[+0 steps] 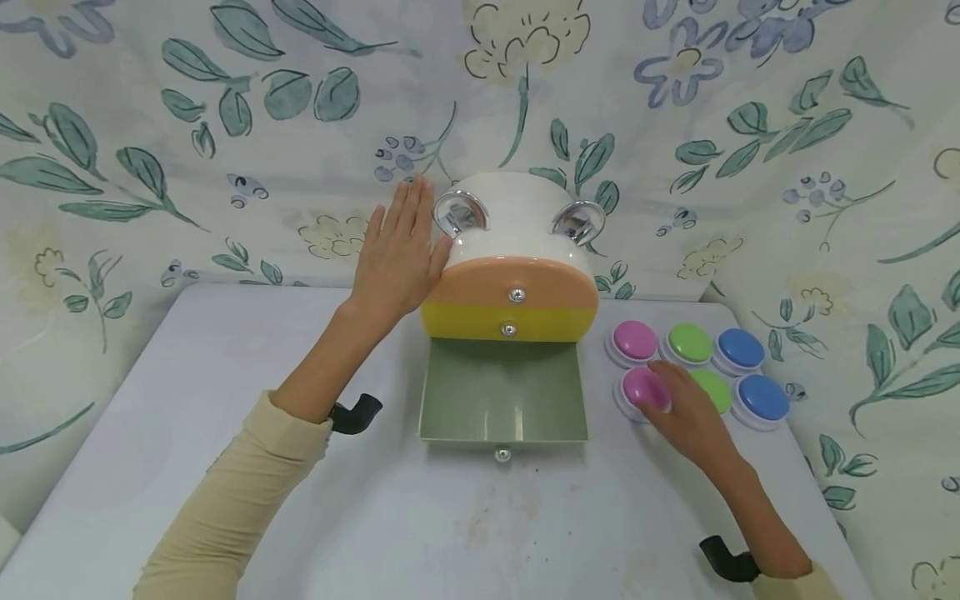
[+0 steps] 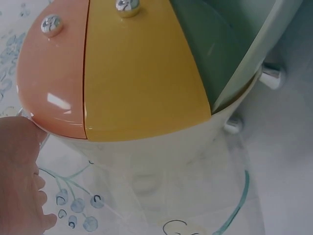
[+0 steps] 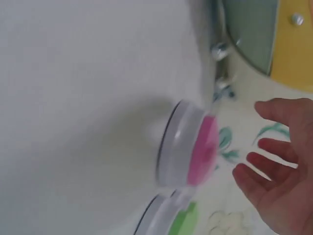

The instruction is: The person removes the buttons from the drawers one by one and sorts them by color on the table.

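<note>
A small chest of drawers (image 1: pixel 517 218) with a white body, round mirror-like eyes and orange and yellow drawer fronts stands at the back of the table. Its green bottom drawer (image 1: pixel 502 392) is pulled out, with nothing inside. My left hand (image 1: pixel 401 250) rests with straight fingers along the chest's upper left side, thumb by the orange front. On the right, my right hand (image 1: pixel 693 421) hovers over the front-row pink button (image 1: pixel 645 389), overlapping it in the head view. In the right wrist view, the fingers (image 3: pixel 274 169) are spread and loosely bent, apart from a pink button (image 3: pixel 203 152).
Behind the front row stand another pink button (image 1: pixel 634 340), a green button (image 1: pixel 690 342) and a blue button (image 1: pixel 740 347). A second green button (image 1: pixel 711 390) and blue button (image 1: pixel 763 397) sit in front. Floral cloth (image 1: pixel 300 150) hangs behind the white table (image 1: pixel 450 533).
</note>
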Demonstrator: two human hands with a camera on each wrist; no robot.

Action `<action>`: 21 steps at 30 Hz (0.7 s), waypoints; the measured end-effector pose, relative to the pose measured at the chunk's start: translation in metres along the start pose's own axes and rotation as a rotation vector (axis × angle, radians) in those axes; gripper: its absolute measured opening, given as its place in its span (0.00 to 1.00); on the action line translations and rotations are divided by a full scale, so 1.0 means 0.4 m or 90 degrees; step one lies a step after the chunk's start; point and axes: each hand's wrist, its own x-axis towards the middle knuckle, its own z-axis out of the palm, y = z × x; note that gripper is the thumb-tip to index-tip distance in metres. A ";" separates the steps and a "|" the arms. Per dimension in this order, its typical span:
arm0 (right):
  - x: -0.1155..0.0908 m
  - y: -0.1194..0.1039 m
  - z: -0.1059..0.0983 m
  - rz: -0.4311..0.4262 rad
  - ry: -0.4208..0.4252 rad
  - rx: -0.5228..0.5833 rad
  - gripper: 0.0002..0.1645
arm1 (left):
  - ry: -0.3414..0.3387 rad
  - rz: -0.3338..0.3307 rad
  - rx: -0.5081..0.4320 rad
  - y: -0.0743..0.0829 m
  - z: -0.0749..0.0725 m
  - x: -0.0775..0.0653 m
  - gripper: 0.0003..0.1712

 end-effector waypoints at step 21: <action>-0.146 -0.282 0.215 -0.216 -0.001 0.113 0.21 | 0.005 -0.005 0.017 0.003 -0.003 -0.001 0.42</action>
